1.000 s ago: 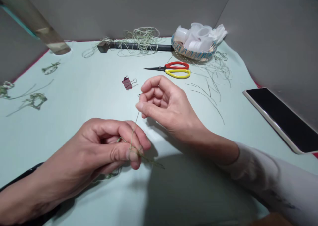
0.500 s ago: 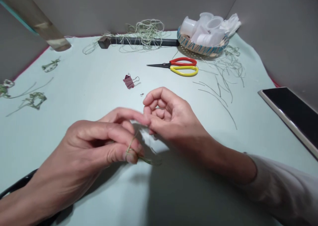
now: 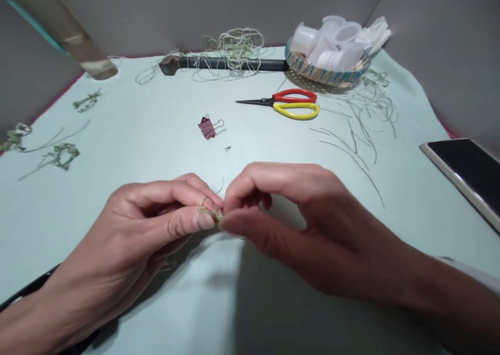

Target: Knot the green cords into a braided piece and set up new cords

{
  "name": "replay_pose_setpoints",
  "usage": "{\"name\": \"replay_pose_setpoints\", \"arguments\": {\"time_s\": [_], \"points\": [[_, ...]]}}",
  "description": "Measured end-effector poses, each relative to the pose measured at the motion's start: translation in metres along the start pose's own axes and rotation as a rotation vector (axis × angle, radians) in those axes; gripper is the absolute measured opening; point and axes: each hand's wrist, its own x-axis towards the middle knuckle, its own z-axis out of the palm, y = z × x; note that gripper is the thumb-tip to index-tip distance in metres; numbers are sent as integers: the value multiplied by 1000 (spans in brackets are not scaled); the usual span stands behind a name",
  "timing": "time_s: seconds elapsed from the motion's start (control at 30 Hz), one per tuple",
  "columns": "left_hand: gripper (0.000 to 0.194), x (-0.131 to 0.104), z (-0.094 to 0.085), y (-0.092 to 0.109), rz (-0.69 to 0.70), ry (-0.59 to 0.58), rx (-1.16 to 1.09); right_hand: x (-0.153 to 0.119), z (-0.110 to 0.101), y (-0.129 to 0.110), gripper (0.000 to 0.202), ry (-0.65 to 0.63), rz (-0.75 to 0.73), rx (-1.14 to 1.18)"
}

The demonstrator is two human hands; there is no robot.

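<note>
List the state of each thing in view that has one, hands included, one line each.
Left hand: pinching a green strand
Right hand: fingertips at the strand, grip unclear
Green strand: looped at the left thumb
Scissors: closed, lying flat
Binder clip: lying on the table
Phone: screen dark
Basket: filled with translucent cups
Thread pile: tangled, draped over a black bar

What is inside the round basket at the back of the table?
Several translucent plastic containers sit jumbled in the round basket. They cover its floor, so whatever lies beneath them, if anything, cannot be seen.
</note>
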Motion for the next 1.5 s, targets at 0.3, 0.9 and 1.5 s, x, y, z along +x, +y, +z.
{"name": "replay_pose_setpoints", "arguments": {"time_s": [0.3,0.9,1.5], "points": [[16,0,-2,2,59,-7,17,-3,0,5,35,-22,42,48],[27,2,1,2,-3,-83,-76,-1,-1,2,28,-88,134,187],[25,-3,-6,-2,-239,-115,-238,2,6,12,19,-38,158,265]]}}
